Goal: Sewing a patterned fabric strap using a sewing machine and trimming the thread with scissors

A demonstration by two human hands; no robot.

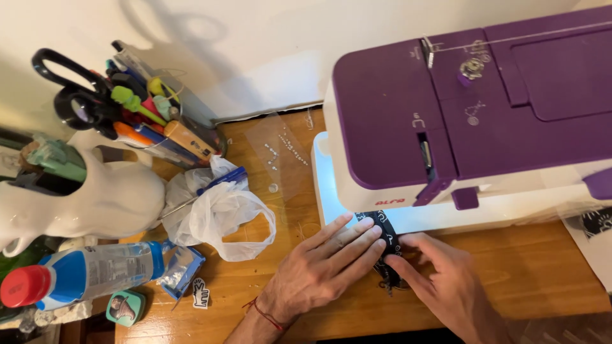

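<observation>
A purple and white sewing machine point(446, 121) stands on the wooden table point(529, 267), its work light on. A narrow black strip of fabric with white markings point(387, 237) runs out from under the machine head toward me. My left hand point(325, 264) lies flat with fingers together, pressing the strip against the machine bed. My right hand point(440, 280) pinches the strip's near part between thumb and fingers. A red string is tied around my left wrist. The needle area is hidden by the machine head.
A holder with scissors and pens point(127, 108) stands at the back left. Near it are a white ceramic figure point(95, 197), a crumpled white plastic bag point(217, 213), a lying bottle with red cap point(83, 274) and a clear sheet with small beads point(284, 156).
</observation>
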